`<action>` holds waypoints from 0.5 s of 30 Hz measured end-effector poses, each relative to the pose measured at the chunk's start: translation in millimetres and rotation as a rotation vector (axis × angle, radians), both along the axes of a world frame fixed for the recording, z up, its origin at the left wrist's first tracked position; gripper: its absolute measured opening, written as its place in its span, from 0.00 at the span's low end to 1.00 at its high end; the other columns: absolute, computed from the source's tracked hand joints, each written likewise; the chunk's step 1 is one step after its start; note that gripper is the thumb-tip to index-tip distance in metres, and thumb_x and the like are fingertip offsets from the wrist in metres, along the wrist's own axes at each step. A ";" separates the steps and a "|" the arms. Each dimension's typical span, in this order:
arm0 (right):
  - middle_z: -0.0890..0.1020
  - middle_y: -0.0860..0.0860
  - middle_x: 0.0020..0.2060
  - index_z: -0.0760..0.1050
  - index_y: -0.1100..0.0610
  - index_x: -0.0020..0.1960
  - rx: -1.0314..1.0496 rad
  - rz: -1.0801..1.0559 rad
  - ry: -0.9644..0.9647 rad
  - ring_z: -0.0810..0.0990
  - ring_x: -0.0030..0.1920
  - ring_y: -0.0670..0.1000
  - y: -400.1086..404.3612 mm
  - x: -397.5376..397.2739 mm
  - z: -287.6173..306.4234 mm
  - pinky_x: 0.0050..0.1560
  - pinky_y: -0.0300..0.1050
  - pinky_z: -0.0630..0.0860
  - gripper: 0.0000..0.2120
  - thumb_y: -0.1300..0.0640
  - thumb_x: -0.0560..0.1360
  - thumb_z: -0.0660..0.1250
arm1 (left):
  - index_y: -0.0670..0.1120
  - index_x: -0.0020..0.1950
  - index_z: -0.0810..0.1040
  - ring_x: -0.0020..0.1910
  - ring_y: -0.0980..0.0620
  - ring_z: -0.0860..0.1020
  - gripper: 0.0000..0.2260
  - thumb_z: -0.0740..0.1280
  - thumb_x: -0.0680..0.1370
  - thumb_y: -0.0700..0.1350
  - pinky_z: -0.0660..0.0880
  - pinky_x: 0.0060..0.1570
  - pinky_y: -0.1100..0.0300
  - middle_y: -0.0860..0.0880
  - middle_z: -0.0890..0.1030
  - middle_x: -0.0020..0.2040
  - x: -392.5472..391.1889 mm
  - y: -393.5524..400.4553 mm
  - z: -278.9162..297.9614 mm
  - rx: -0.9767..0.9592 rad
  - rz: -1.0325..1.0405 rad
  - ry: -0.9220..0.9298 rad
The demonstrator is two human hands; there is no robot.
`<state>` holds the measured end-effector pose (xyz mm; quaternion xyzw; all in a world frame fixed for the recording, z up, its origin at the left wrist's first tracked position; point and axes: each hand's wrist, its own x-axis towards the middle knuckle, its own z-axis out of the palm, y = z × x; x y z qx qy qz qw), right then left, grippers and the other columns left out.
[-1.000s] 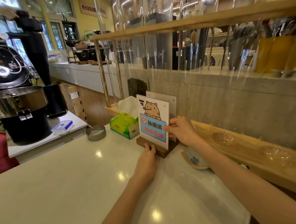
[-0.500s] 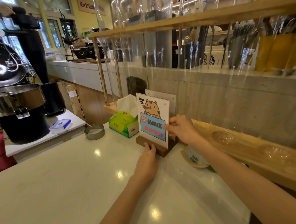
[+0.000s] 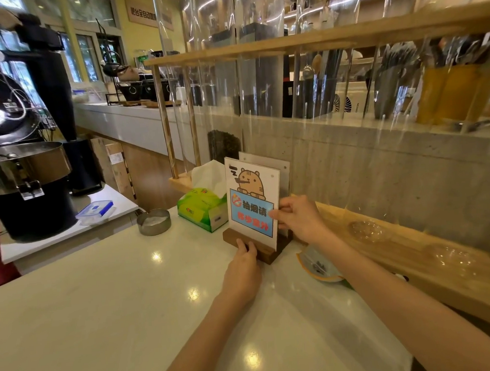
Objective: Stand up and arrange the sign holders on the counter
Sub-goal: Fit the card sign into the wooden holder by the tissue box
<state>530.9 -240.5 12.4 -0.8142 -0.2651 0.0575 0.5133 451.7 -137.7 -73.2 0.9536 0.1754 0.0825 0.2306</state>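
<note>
— Though the view has crept a little closer over the last second, has anything on the bench (image 3: 108, 317) actually moved?

— Hardly. The front sign holder (image 3: 252, 202) stands upright in its wooden base (image 3: 266, 248) just as it did, near the back of the bench, just right of the green tissue box (image 3: 203, 209). A second sign holder (image 3: 283, 168) stands close behind it, mostly hidden.

— And the hands?

— The left hand (image 3: 243, 274) lies on the bench with fingers curled loosely and fingertips touching the front edge of the base; it braces rather than grips. The right hand (image 3: 300, 217) pinches the right edge of the front panel, thumb on the printed face, the other fingers behind it.

— So what does so little change mean?

— I judge the standing-up part is done for this holder and the person is only squaring it. Both hands keep their places, which suggests fine alignment, not a fresh lift.

— Anything to watch?

— The round metal ashtray (image 3: 153, 222) and tissue box sit close on the left, so a sideways nudge has little room. Whether the rear holder is seated straight, I cannot tell.
</note>
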 end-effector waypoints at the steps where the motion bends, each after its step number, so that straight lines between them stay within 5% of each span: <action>1: 0.81 0.58 0.57 0.76 0.62 0.54 0.001 0.001 0.000 0.81 0.54 0.56 0.2 0.5 -0.2 0.49 0.49 0.81 0.10 0.62 0.73 0.65 | 0.44 0.74 0.52 0.68 0.46 0.67 0.24 0.54 0.80 0.40 0.68 0.68 0.56 0.41 0.52 0.76 0.3 -0.2 -0.3 0.003 0.004 -0.002; 15: 0.81 0.58 0.57 0.77 0.62 0.55 -0.008 0.007 -0.020 0.81 0.55 0.56 3.8 2.3 -2.9 0.51 0.54 0.81 0.11 0.61 0.73 0.66 | 0.43 0.74 0.52 0.68 0.45 0.68 0.23 0.54 0.80 0.41 0.69 0.68 0.55 0.40 0.52 0.77 -1.6 0.4 -0.5 -0.007 0.006 -0.013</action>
